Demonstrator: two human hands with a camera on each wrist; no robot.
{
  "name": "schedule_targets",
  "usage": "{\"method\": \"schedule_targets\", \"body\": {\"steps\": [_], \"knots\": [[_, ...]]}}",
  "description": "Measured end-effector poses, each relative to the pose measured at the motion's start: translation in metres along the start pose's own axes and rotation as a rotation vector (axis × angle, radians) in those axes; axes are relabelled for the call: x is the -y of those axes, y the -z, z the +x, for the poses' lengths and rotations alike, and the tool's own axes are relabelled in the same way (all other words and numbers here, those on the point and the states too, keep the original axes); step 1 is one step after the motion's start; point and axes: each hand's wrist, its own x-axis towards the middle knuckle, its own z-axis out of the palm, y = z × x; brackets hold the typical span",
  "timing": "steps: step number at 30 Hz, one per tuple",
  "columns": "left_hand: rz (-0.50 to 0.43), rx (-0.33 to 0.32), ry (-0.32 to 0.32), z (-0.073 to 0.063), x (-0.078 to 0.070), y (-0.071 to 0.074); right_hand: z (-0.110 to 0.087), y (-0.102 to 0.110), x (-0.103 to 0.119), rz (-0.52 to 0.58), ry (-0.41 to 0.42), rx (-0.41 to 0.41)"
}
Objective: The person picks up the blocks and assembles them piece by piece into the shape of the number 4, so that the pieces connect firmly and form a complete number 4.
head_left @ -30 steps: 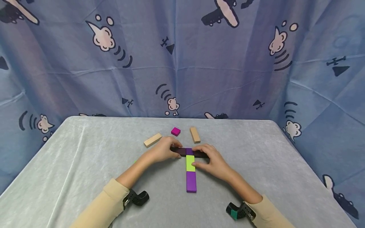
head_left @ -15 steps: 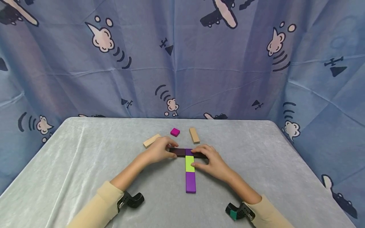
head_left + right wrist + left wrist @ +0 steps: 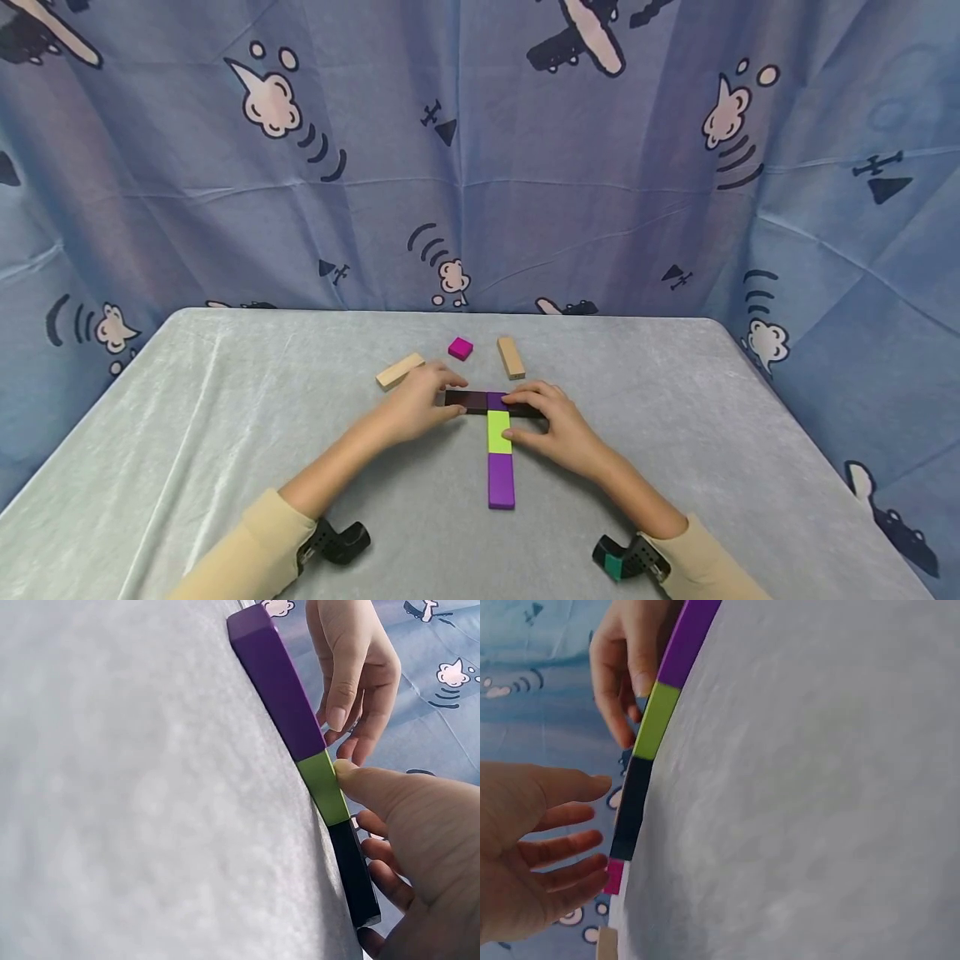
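Flat blocks lie in a T on the table. Its crossbar has a left dark brown block, a small purple block and a right dark block, partly hidden. The stem is a lime green block, then a longer purple block. My left hand is beside the left dark block's end, fingers apart and thumb extended, holding nothing. My right hand reaches over the right dark block. Its thumb touches the green block's side; its index fingertip is at the small purple block.
Beyond the T lie two pale wooden blocks, one on the left and one on the right. A magenta block sits between them. Light grey cloth covers the table, and a patterned blue curtain hangs behind.
My left hand has let go of the left dark block's end and drawn back a little to the left. My right hand and the blocks look nearly unchanged.
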Motion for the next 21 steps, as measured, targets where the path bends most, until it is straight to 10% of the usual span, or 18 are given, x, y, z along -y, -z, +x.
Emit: {"method": "schedule_targets", "body": {"steps": [21], "knots": [[0.104, -0.018, -0.134, -0.011, -0.015, -0.025, 0.0, 0.0, 0.001, 0.004, 0.006, -0.005]]}}
